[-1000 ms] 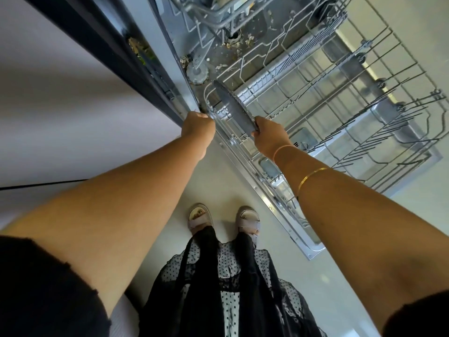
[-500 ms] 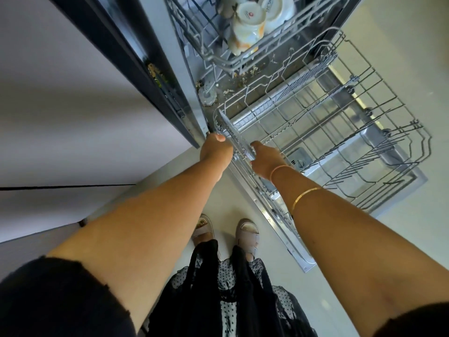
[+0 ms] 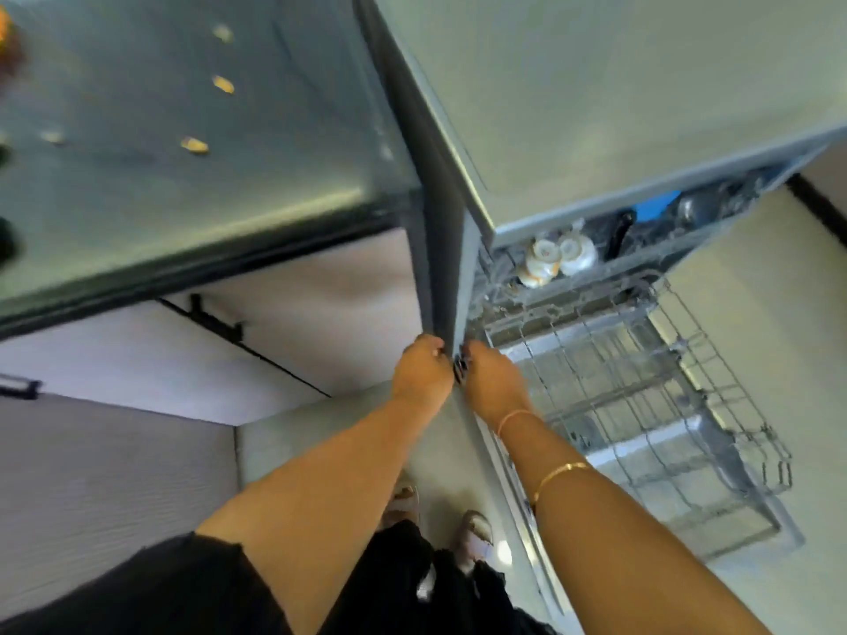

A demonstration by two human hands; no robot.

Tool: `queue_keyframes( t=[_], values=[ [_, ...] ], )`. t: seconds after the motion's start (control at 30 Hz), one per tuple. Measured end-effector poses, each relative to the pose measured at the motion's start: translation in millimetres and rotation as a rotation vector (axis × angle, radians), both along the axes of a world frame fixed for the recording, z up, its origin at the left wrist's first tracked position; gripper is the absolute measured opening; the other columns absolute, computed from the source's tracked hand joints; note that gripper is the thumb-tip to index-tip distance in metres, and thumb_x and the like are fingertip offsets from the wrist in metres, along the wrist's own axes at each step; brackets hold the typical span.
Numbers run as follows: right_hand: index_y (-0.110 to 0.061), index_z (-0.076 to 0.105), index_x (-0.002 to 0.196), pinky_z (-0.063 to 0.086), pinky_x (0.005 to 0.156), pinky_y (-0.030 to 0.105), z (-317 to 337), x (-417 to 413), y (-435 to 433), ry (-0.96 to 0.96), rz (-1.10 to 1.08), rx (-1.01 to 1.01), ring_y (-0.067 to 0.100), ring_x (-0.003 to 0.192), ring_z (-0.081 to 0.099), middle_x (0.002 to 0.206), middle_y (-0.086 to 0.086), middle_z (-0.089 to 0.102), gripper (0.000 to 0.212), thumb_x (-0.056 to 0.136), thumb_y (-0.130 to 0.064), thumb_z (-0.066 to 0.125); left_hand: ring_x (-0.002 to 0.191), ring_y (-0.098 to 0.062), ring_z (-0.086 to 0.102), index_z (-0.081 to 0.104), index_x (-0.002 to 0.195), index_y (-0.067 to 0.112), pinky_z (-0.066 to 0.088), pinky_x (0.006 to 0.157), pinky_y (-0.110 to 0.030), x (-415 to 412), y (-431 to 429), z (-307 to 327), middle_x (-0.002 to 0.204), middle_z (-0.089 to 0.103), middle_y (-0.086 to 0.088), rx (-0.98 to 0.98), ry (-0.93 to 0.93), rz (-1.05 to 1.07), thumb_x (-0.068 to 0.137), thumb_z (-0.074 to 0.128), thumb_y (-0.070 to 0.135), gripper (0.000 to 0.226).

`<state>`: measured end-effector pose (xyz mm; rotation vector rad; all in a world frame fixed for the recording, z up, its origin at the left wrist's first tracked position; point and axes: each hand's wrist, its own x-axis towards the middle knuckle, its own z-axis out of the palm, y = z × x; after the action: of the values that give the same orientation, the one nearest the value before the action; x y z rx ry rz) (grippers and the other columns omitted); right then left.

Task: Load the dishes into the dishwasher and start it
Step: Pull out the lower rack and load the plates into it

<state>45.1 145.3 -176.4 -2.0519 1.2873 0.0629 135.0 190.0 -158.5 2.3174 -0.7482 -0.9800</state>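
the dark plate, tilted a second ago, is now set edge-on in the near corner of the lower rack, still gripped by the curled left hand and right hand; release is judged due.

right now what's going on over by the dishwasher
A person stands at the open dishwasher with the lower rack pulled out. The left hand and right hand meet at the rack's near corner, fingers curled on a thin dark item, probably a dish on edge; blur hides detail. Cups sit higher up inside.
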Motion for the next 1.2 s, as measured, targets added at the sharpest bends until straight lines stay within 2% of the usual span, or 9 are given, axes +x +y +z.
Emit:
queue_keyframes(
  t=[0.13, 0.27, 0.33, 0.43, 0.57, 0.7, 0.83, 1.03, 1.2],
  values=[
    [-0.017, 0.054, 0.108, 0.049, 0.069, 0.039, 67, 30, 23, -0.159, 0.142, -0.133, 0.029, 0.083, 0.060, 0.098, 0.009, 0.063, 0.021, 0.095, -0.015, 0.037, 0.107, -0.023, 0.057, 0.056, 0.118, 0.016, 0.046, 0.089, -0.033, 18, 35, 52, 0.117, 0.061, -0.005, -0.222, -0.073, 0.080, 0.098, 0.042, 0.016, 0.024],
    [-0.016, 0.052, 0.128, 0.050, 0.075, 0.038, 120, 53, 36, -0.326, 0.289, -0.308, 0.025, 0.087, 0.062, 0.102, 0.007, 0.066, 0.034, 0.096, -0.015, 0.039, 0.097, -0.014, 0.058, 0.059, 0.110, 0.016, 0.044, 0.082, -0.023, 49, 71, 93, 0.103, 0.063, 0.003, -0.422, -0.181, 0.201, 0.096, 0.047, 0.013, 0.019],
    [-0.015, 0.052, 0.131, 0.047, 0.068, 0.033, 139, 71, 39, -0.393, 0.375, -0.387, 0.024, 0.084, 0.063, 0.101, 0.008, 0.067, 0.037, 0.095, -0.014, 0.043, 0.092, -0.015, 0.059, 0.059, 0.105, 0.016, 0.042, 0.078, -0.022, 75, 94, 108, 0.097, 0.061, 0.005, -0.462, -0.241, 0.321, 0.095, 0.048, 0.013, 0.015],
    [-0.013, 0.055, 0.127, 0.038, 0.056, 0.031, 161, 99, 37, -0.441, 0.459, -0.484, 0.026, 0.071, 0.060, 0.086, 0.010, 0.066, 0.035, 0.094, -0.012, 0.045, 0.094, -0.023, 0.060, 0.059, 0.106, 0.013, 0.047, 0.079, -0.031, 111, 112, 123, 0.101, 0.064, -0.003, -0.474, -0.311, 0.475, 0.092, 0.048, 0.008, 0.019],
    [-0.014, 0.058, 0.119, 0.046, 0.060, 0.033, 183, 150, 45, -0.481, 0.495, -0.536, 0.025, 0.073, 0.062, 0.085, 0.006, 0.066, 0.028, 0.093, -0.013, 0.046, 0.094, -0.024, 0.057, 0.058, 0.105, 0.012, 0.043, 0.078, -0.031, 165, 127, 153, 0.104, 0.061, -0.006, -0.507, -0.388, 0.625, 0.092, 0.046, 0.007, 0.019],
    [-0.012, 0.057, 0.120, 0.050, 0.071, 0.041, 194, 204, 56, -0.476, 0.568, -0.540, 0.031, 0.085, 0.063, 0.097, 0.010, 0.067, 0.032, 0.091, -0.011, 0.045, 0.092, -0.022, 0.055, 0.057, 0.105, 0.008, 0.042, 0.078, -0.028, 219, 139, 177, 0.104, 0.059, -0.008, -0.567, -0.434, 0.707, 0.092, 0.047, 0.006, 0.017],
    [-0.014, 0.053, 0.124, 0.044, 0.072, 0.039, 199, 269, 65, -0.418, 0.620, -0.545, 0.033, 0.091, 0.061, 0.103, 0.011, 0.066, 0.034, 0.092, -0.011, 0.043, 0.091, -0.021, 0.055, 0.057, 0.105, 0.009, 0.042, 0.076, -0.029, 278, 150, 186, 0.104, 0.060, -0.007, -0.569, -0.473, 0.720, 0.092, 0.047, 0.007, 0.017],
    [-0.012, 0.046, 0.131, 0.045, 0.084, 0.040, 202, 371, 64, -0.315, 0.739, -0.541, 0.033, 0.105, 0.056, 0.124, 0.009, 0.052, 0.039, 0.093, -0.008, 0.041, 0.103, -0.023, 0.054, 0.056, 0.112, 0.007, 0.038, 0.084, -0.029, 365, 146, 198, 0.112, 0.057, -0.008, -0.506, -0.503, 0.629, 0.091, 0.048, 0.007, 0.022],
    [-0.010, 0.046, 0.130, 0.047, 0.087, 0.043, 210, 445, 58, -0.282, 0.723, -0.554, 0.032, 0.107, 0.053, 0.126, 0.011, 0.047, 0.037, 0.093, -0.007, 0.041, 0.108, -0.024, 0.052, 0.054, 0.116, 0.010, 0.043, 0.090, -0.035, 429, 143, 199, 0.119, 0.053, -0.008, -0.427, -0.473, 0.539, 0.092, 0.049, 0.010, 0.025]
  ],
)
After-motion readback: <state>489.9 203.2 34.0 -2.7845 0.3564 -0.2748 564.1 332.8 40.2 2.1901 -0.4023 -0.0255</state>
